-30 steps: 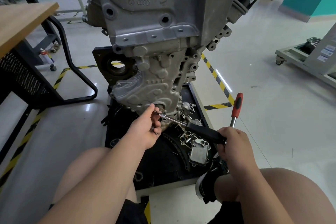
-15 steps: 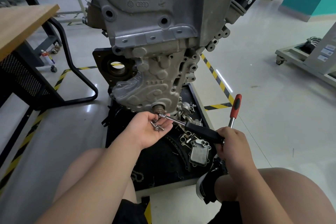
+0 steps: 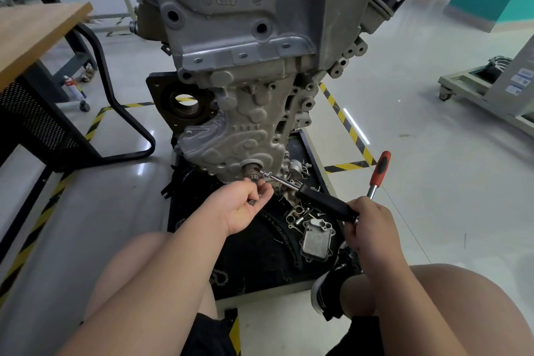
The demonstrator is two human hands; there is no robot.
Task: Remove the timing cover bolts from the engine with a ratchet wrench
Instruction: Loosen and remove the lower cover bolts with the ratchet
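Nearest you, your right hand (image 3: pixel 372 228) is wrapped around the black handle of the ratchet wrench (image 3: pixel 323 202). Your left hand (image 3: pixel 239 205) cups small loose bolts (image 3: pixel 252 202) while its fingertips steady the wrench head at the bottom edge of the timing cover (image 3: pixel 242 136), low on the engine (image 3: pixel 260 9). Those steel bolts are light, hard and probably oily, so pinch each by its head over a curled palm, and hold the rigid wrench far down its handle for leverage.
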